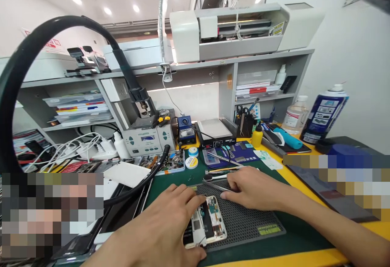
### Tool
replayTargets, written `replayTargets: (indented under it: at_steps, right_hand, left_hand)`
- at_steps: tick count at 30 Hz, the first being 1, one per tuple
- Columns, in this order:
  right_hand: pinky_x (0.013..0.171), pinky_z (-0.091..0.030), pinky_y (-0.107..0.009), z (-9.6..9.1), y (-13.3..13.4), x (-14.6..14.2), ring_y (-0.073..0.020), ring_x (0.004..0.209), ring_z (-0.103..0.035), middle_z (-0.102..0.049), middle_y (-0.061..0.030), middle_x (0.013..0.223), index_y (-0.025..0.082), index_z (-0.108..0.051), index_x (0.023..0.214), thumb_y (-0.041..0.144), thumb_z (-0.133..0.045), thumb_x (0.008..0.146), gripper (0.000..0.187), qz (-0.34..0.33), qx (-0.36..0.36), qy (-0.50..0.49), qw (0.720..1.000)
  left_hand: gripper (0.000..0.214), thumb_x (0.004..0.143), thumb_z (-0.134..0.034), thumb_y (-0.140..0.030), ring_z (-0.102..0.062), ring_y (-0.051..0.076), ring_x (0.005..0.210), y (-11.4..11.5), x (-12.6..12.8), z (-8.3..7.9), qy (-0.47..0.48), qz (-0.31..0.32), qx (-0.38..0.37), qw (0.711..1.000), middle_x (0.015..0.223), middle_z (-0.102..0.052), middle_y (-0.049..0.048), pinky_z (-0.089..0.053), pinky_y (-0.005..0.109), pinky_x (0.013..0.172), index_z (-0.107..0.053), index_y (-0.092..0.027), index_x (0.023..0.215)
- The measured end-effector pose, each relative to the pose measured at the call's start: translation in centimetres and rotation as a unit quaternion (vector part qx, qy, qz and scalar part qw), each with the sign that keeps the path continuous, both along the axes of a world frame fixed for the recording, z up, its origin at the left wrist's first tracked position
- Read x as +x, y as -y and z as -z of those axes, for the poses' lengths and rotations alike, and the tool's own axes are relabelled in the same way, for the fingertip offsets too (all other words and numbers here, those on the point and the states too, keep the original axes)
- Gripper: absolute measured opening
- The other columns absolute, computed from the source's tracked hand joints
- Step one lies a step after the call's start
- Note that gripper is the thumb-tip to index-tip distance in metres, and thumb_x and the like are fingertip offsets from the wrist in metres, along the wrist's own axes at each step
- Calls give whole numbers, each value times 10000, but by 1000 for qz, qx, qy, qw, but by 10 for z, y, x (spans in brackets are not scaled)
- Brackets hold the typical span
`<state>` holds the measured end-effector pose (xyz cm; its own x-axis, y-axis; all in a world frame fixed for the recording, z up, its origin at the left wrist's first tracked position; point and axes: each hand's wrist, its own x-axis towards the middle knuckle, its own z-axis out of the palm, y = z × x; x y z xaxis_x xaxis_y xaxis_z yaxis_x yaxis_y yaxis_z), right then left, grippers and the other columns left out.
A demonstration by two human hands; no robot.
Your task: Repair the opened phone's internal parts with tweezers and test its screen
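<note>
An opened phone [210,220] lies on a dark honeycomb-patterned mat [243,218], its battery and circuit board bare. My left hand [170,218] grips the phone across its width, thumb at the near edge and fingers at the far edge, hiding the left end. To the right, above the mat, my right hand [248,188] is closed on slim metal tweezers [215,186], whose tips point left. Just beyond those fingers lie a black-headed brush [208,177] with a white handle and a thin screwdriver [217,172].
A black hose [134,192] crosses the left side from the hot-air station [149,140]. Behind the mat are a parts tray [170,162], round tins [191,162] and a yellow bottle [257,136]. A spray can [324,113] stands right; phones and tablets lie left.
</note>
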<state>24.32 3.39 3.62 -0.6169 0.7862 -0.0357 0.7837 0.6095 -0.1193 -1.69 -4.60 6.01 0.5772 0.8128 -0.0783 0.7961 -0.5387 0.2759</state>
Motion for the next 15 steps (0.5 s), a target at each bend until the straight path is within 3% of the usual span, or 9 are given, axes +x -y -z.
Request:
replayTargets:
  at_steps: [11,15]
  right_hand:
    - [745,-589,-363,-3,2,-3,-183,792,-695,-709,-17,893,161,-692,962,441,-639,1032,293,-9,13,-90,996]
    - [723,-589,-347,-3,3,-3,-173,771,-691,-710,-15,896,158,-692,950,409,-639,1038,271,-5,3,-121,993]
  left_hand:
    - [696,766,-746,-351,-583,368,1301,8,1,1,15,-3,18,1000,1365,-649,119,-413,595,1180,-599,-198,1429]
    - [522,789,-722,-336,-651,309,1150,9,-3,3,34,4,59,998,1196,-693,86,-541,509,1058,-652,-196,1287]
